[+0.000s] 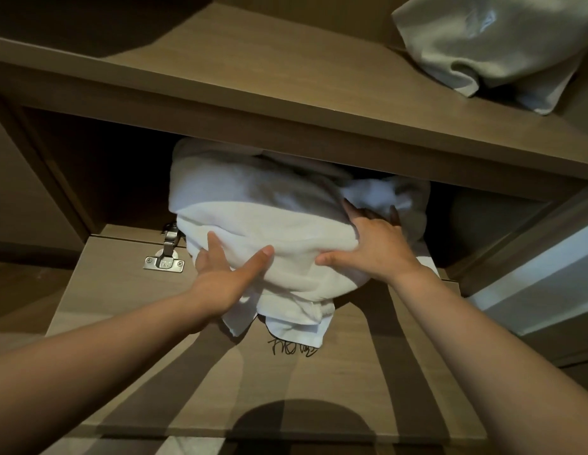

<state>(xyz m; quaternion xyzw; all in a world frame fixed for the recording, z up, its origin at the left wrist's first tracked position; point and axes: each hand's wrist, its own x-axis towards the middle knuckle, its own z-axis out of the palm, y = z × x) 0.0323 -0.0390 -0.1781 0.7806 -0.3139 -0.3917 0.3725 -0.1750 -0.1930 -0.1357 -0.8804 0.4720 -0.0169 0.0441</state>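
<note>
A bulky bundle of white cloth [253, 205] fills the middle of a wooden cabinet compartment and hangs out over its front edge. My left hand [223, 270] presses flat against the bundle's lower left with straight fingers and the thumb spread. My right hand [374, 244] lies on the bundle's right side, fingers straight and pushed partly into the folds, thumb pointing left. The far fingertips of both hands are hidden in the cloth.
A wooden shelf [286, 93] runs above the compartment, with a pale folded pillow or cloth [493, 50] at its right end. A flap door [122, 290] hangs open below on a metal hinge [166, 254]. A bright panel [532, 284] stands at the right.
</note>
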